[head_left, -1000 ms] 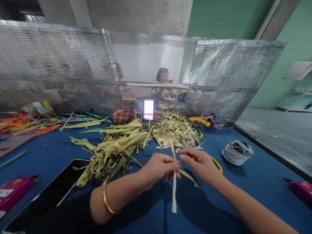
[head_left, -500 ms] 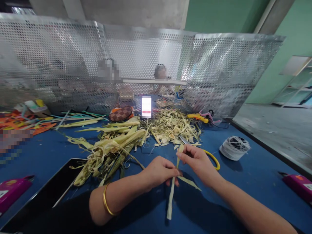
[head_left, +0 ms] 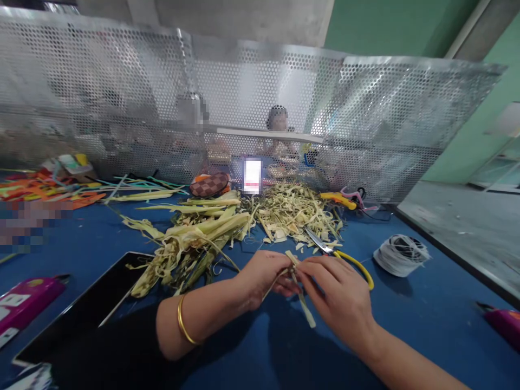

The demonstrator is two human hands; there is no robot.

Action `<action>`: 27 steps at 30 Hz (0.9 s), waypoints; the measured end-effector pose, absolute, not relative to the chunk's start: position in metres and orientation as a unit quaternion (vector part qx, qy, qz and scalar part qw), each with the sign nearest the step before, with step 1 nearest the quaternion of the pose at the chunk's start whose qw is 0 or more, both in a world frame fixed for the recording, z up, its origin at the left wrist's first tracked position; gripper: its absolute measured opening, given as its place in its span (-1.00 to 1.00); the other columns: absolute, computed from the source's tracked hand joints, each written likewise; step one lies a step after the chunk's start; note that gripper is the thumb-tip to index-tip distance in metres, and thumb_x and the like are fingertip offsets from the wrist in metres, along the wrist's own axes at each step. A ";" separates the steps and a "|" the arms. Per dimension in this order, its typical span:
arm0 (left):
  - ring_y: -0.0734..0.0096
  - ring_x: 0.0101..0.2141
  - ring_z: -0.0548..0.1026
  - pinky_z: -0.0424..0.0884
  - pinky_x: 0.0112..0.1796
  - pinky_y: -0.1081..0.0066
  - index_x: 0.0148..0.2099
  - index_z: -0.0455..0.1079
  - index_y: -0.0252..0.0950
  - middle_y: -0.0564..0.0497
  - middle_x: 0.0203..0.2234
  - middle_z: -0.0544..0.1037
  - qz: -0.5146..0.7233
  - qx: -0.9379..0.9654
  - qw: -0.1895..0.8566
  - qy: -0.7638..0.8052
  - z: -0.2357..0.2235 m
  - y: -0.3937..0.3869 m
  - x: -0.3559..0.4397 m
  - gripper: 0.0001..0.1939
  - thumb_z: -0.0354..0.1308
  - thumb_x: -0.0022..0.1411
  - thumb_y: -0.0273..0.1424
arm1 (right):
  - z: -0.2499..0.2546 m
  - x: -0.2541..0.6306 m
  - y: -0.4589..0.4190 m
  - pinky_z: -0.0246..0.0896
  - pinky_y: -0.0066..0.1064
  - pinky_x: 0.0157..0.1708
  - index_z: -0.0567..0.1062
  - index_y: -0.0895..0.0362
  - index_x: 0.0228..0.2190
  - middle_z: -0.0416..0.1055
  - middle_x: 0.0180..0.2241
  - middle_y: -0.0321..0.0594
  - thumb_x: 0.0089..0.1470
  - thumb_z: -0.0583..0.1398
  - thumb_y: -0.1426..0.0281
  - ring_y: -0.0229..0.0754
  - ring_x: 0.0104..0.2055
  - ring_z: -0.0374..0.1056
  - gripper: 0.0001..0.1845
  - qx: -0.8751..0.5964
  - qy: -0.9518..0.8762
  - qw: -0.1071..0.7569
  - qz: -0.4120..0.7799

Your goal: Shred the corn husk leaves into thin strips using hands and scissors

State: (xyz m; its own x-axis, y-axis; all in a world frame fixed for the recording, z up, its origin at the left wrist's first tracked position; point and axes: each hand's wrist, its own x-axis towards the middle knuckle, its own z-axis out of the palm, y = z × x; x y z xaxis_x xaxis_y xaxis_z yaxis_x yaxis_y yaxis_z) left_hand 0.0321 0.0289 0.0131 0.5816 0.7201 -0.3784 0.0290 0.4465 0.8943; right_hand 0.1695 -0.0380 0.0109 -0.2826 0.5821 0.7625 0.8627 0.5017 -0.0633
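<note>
In front of my body, both hands meet over a pale green corn husk strip (head_left: 307, 312). My left hand (head_left: 262, 276), below a gold bangle (head_left: 184, 320), is closed with fingertips pinching the strip near a crossing or fold. Fingers of my right hand (head_left: 343, 290) pinch the same spot from the other side. One end pokes up above the fingers, another hangs down between the hands. The exact fold is partly hidden by my fingers. Just beyond my right hand lie scissors (head_left: 319, 240) with a yellow handle.
Corn husks (head_left: 203, 233) lie left, husk scraps (head_left: 292, 208) ahead. White twine (head_left: 400, 254) sits right; a black flat panel (head_left: 87, 303) and purple tool (head_left: 30, 303) lie left. A checkered pouch (head_left: 209, 185) and lit screen (head_left: 252, 177) stand before a perforated metal partition (head_left: 260, 70); people are behind it.
My right hand has come down and turned in against my left hand. The strip, straight and hanging long before, is now bent or crossed between my fingers. The view has shifted slightly.
</note>
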 end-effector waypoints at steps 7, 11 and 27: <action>0.55 -0.54 0.43 0.34 -0.44 0.54 -0.36 0.47 -0.39 0.02 -0.55 0.49 0.224 0.386 0.810 0.381 0.021 0.028 0.032 -0.83 0.15 -0.02 -0.41 | 0.003 0.168 -0.036 0.12 -0.30 -0.21 0.46 0.20 -0.29 0.52 -0.42 -0.15 0.17 0.05 0.55 -0.20 -0.38 0.38 -0.81 -0.431 -0.788 0.329 -0.293; 0.49 -0.51 0.45 0.36 -0.40 0.50 -0.30 0.47 -0.40 -0.02 -0.52 0.52 0.226 0.339 0.838 0.362 0.023 0.031 0.030 -0.77 0.02 0.03 -0.44 | 0.002 0.169 -0.036 0.08 -0.29 -0.19 0.45 0.19 -0.32 0.52 -0.42 -0.17 0.18 0.04 0.55 -0.21 -0.39 0.36 -0.81 -0.451 -0.784 0.306 -0.298; 0.53 -0.48 0.47 0.34 -0.40 0.56 -0.22 0.49 -0.39 -0.03 -0.47 0.55 0.270 0.365 0.809 0.373 0.014 0.027 0.032 -0.83 0.19 0.09 -0.52 | 0.000 0.156 -0.035 0.09 -0.20 -0.16 0.49 0.20 -0.25 0.40 -0.41 -0.16 0.16 -0.04 0.55 -0.09 -0.33 0.26 -0.68 -0.357 -0.863 0.168 -0.315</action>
State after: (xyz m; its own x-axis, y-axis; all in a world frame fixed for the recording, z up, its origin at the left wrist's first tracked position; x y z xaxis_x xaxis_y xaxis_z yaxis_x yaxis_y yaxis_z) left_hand 0.0316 0.0267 0.0137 0.5759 0.7095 -0.4061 -0.1656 0.5877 0.7919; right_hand 0.1557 -0.0351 0.0005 -0.6895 0.5101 0.5142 0.7214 0.5467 0.4250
